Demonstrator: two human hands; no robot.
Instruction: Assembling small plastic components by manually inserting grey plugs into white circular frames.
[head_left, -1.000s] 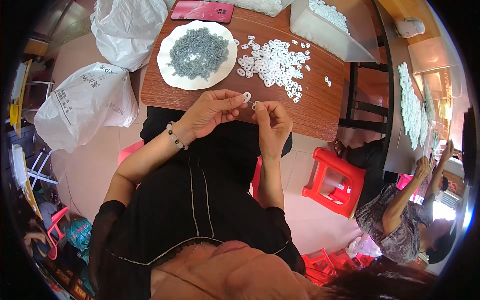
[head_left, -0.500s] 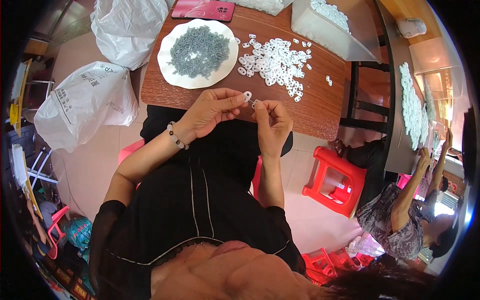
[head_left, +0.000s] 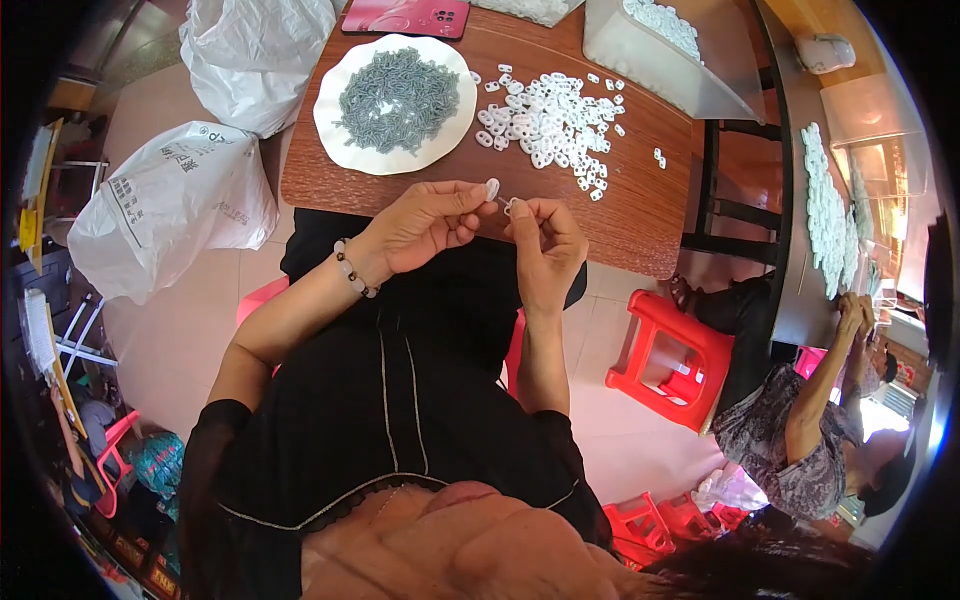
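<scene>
Over the near edge of the brown table (head_left: pixel 420 190), my two hands are close together. My left hand (head_left: pixel 432 225), with a beaded bracelet (head_left: pixel 354 268) at its wrist, pinches a small white plastic piece (head_left: pixel 492 189) between thumb and forefinger. Close by, my right hand (head_left: pixel 546 245) pinches a tiny pale looped piece (head_left: pixel 512 207); its exact kind is too small to tell. Something thin seems to run between the two. Beyond my hands lie a pile of white two-holed oval pieces (head_left: pixel 550 120) and a scalloped white plate (head_left: pixel 335 145) full of small grey rod-shaped pieces (head_left: pixel 395 100).
At the back are a pink phone (head_left: pixel 400 16) and a translucent bin (head_left: pixel 650 70) holding white pieces. White sacks (head_left: pixel 170 205) stand on the left floor, a red stool (head_left: pixel 670 360) to the right. Another person (head_left: pixel 800 440) works at a side table with white pieces (head_left: pixel 825 215).
The white piece in my left fingers has turned, and its hole no longer shows. My hands have hardly shifted. The other person's hands have come together.
</scene>
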